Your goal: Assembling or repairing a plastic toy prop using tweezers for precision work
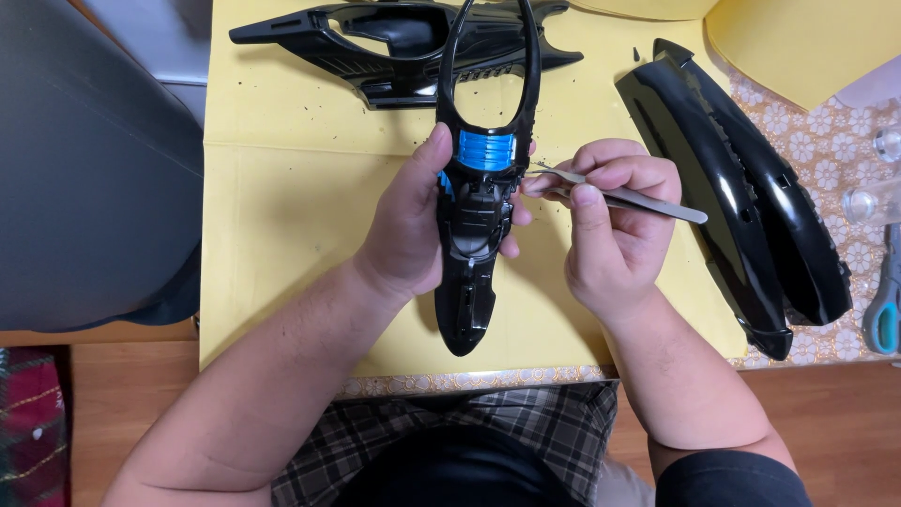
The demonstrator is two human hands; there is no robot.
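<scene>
Bright, even light from overhead; soft shadows fall beneath the forearms onto the yellow paper (282, 216). White glare streaks the glossy black shells (723, 178) at right (their surfaces mirror the lamp). Focus is sharp centrally, with slight stretching toward the edges.

A table (282, 235) covered with yellow paper (272, 113) over a flowered tablecloth (807, 141) stands on a wooden floor (122, 413). A dark grey chair back (84, 160) rises at the left. The light is even and bright.
</scene>
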